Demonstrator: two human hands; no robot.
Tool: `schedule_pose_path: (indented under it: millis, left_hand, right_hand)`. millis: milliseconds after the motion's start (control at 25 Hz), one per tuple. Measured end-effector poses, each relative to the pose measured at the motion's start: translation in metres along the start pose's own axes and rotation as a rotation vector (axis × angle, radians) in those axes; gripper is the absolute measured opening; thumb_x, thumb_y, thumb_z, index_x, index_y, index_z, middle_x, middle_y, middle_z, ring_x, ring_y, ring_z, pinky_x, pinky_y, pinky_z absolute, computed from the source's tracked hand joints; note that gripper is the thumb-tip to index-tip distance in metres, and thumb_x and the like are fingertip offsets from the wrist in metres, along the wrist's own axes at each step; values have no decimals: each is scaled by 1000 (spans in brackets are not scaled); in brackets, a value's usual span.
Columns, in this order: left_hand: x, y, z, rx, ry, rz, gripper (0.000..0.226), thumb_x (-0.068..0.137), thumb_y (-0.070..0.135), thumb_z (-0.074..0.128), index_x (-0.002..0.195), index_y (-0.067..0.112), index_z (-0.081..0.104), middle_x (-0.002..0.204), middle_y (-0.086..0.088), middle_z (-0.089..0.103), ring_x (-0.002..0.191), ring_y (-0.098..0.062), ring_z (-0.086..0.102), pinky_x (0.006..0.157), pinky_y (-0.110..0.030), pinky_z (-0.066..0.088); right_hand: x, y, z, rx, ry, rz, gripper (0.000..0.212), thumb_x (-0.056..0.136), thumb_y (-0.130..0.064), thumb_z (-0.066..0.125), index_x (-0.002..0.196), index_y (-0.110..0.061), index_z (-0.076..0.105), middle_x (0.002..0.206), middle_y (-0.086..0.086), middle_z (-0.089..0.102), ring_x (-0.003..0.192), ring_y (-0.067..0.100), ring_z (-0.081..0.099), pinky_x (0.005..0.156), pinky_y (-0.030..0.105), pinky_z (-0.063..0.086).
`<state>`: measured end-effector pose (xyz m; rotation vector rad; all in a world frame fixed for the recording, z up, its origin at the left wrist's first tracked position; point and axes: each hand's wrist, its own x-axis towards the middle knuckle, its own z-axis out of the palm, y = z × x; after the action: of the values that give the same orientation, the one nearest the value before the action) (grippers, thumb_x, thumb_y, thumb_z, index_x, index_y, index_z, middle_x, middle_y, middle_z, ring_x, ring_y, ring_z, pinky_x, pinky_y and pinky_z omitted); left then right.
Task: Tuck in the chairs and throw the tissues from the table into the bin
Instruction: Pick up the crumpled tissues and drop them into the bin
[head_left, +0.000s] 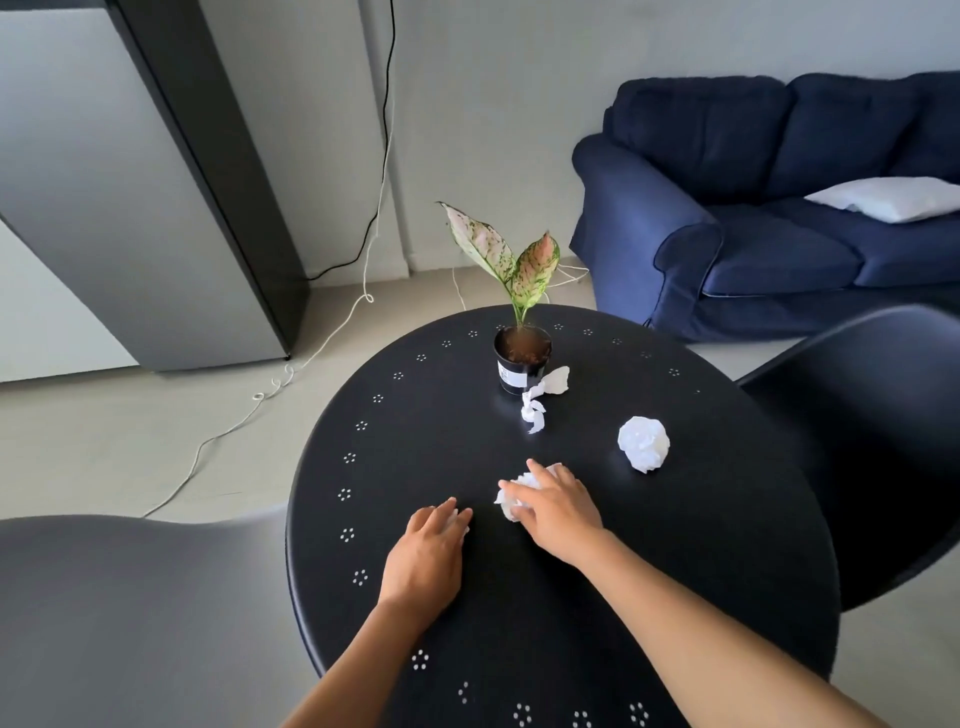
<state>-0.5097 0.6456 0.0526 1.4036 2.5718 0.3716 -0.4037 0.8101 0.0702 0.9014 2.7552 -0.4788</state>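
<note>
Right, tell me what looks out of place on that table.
Crumpled tissues litter the table: a ball lying loose at the right, a twisted one against the plant pot, and one under the right hand. A bit of white shows under the left hand too. Nothing is spilled or broken.

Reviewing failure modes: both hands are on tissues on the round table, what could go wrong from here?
1. The twisted tissue lies right against the plant pot; grabbing it could tip the pot.
2. The right hand only partly covers its tissue; it might slip out.
3. No bin is in view, so carrying several loose tissues risks a drop.
</note>
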Motion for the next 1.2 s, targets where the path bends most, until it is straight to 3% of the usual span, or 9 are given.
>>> schedule_pose_path:
  millis: [200,320,440,600,720,840,920,1080,1200]
  left_hand:
    - [16,6,-7,-16,27,76,39,90,10,48,126,17,61,126,1,61,115,-24,56,79,-33,57]
    - [50,21,-17,-7,-16,85,35,90,10,42,117,18,63,118,0,56,107,-23,51,77,-34,54]
    - [95,49,-30,-78,17,65,23,92,14,40,93,5,62,102,-9,56,98,-28,52,73,-37,49]
    - [149,82,-33,-153,-1,62,29,93,30,44,111,9,53,114,-8,55,113,-28,49,83,-40,48]
    - [176,93,-27,-55,-78,62,51,89,31,52,136,18,37,128,-8,43,122,-27,42,80,-42,53]
    - [190,97,-19,26,-158,42,65,87,22,50,146,23,24,135,-9,36,126,-28,40,85,-41,51]
    - [195,99,-14,74,-236,55,65,87,17,50,146,24,24,137,-7,38,126,-27,42,87,-40,50]
    - [189,99,-9,113,-212,76,46,82,8,53,127,14,46,120,-6,50,112,-26,51,74,-36,49]
    - [172,101,-11,72,-163,97,35,82,7,53,117,11,51,114,-7,52,104,-27,55,65,-32,43]
  right_hand:
    - [-14,16,-11,113,175,52,28,93,-12,41,105,-10,67,117,1,61,111,21,51,74,31,48]
    - [-28,33,-28,126,317,102,19,89,-16,40,77,-10,53,84,-1,50,86,22,49,58,30,34]
    - [-35,57,-47,143,444,258,27,88,-26,41,64,-13,44,73,-2,45,68,21,45,53,27,30]
    - [-35,86,-62,78,491,450,20,87,-29,53,94,-11,59,105,2,53,72,28,61,51,26,31]
    - [-27,102,-58,89,395,523,58,84,-25,58,137,-26,35,137,4,37,80,26,66,52,26,37]
    - [-19,111,-53,132,253,452,88,83,-21,60,145,-50,6,158,3,8,74,21,60,49,22,36]
    - [-15,115,-49,135,180,433,85,84,-17,57,143,-55,8,160,-4,5,79,21,61,53,24,40]
    - [-16,116,-44,115,201,469,58,89,-17,48,138,-46,34,137,-7,47,97,24,63,67,30,49]
    - [-27,112,-42,116,287,478,42,89,-18,48,127,-37,50,119,-5,59,93,25,65,64,27,44]
